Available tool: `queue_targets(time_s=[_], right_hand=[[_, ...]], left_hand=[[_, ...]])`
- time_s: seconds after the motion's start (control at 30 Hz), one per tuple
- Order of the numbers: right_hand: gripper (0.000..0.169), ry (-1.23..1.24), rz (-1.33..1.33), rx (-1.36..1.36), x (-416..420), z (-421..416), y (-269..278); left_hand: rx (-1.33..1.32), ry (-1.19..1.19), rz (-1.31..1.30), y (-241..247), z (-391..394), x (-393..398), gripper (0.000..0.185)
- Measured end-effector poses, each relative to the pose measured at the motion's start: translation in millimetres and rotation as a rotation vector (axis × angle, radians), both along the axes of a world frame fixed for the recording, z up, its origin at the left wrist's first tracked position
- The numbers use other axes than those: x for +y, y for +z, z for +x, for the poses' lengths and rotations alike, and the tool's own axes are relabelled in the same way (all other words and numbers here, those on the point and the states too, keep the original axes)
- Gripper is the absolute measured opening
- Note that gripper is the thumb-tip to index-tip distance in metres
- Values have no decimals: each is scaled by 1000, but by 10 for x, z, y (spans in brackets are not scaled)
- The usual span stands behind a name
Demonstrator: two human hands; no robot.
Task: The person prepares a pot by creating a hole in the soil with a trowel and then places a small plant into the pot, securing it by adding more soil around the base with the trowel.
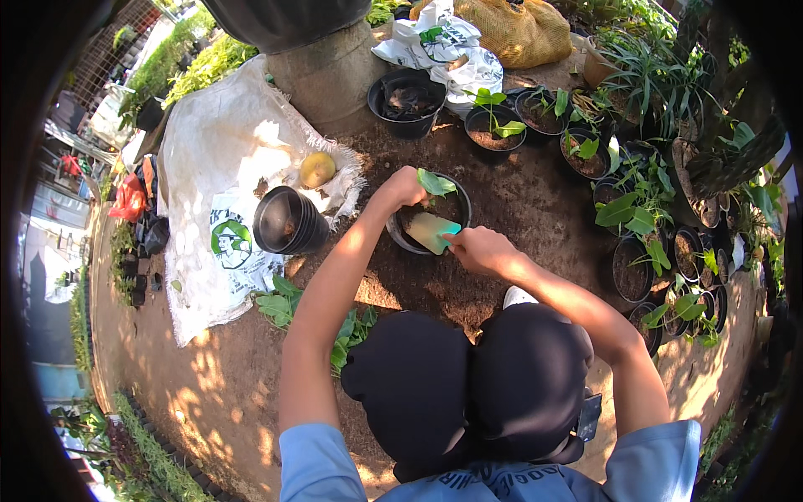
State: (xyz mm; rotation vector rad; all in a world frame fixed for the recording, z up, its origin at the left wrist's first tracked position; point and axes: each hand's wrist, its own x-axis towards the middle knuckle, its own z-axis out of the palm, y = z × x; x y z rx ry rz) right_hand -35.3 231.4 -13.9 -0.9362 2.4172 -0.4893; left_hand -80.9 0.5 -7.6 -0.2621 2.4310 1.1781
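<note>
A round black plastic pot (pixel 467 202) with dark soil in it stands on the ground before my knees. Over its far left rim, my left hand (pixel 405 187) grips a seedling whose green leaf (pixel 436 182) spreads out beside the fingers; the stem is mostly hidden by the hand. My right hand (pixel 484 250) is closed around the handle of a turquoise hand trowel (pixel 433 231). The trowel's blade reaches into the pot, above or against the soil near the right side. Whether soil lies on the blade I cannot tell.
Left lies a white woven sack (pixel 207 144) bearing nested black pots (pixel 292 221) and a yellowish round fruit (pixel 318 169). Loose leafy cuttings (pixel 351 332) lie by my left knee. Potted seedlings (pixel 495 128) curve along the right. A black pot (pixel 406 103) stands ahead.
</note>
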Motion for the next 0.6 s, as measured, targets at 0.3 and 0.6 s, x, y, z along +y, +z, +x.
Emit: queue_targets(time_s=[0.3, 0.6], right_hand=[[34, 100, 15, -52, 139, -218, 307], [31, 246, 252, 189, -104, -116, 326]], left_hand=[[200, 44, -32, -640, -75, -131, 13], [174, 57, -55, -583, -2, -244, 15]])
